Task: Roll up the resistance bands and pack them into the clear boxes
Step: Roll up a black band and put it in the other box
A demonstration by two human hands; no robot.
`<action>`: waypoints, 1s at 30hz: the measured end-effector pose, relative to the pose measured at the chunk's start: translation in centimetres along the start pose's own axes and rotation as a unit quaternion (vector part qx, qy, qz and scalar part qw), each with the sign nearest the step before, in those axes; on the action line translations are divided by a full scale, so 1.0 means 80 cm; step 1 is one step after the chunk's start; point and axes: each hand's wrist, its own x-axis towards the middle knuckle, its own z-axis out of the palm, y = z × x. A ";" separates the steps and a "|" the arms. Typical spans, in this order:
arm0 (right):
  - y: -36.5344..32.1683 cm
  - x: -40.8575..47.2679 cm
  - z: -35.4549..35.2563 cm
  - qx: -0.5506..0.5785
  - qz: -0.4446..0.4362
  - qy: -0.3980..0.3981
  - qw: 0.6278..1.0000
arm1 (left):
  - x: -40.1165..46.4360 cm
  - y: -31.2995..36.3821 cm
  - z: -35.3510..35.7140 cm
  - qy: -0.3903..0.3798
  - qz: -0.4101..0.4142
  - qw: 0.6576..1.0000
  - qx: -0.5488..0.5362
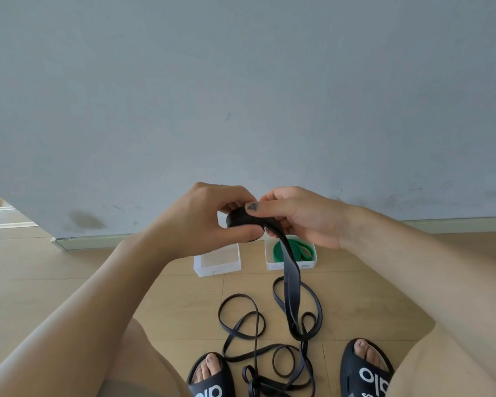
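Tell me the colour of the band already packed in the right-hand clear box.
Green band; seen in the head view.

I see open floor (pixel 55 282) on both sides of the two clear boxes (pixel 216 265); black bands (pixel 249 333) tangle the path between my slippers (pixel 212 379), and the wall (pixel 241 96) stands close behind.

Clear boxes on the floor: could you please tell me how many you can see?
2, side by side near the wall: the left clear plastic box looks empty; the right clear plastic box holds a rolled green resistance band.
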 end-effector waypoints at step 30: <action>-0.003 -0.007 -0.008 0.062 0.015 -0.048 0.997 | 0.000 -0.003 -0.008 0.068 -0.076 0.989 -0.106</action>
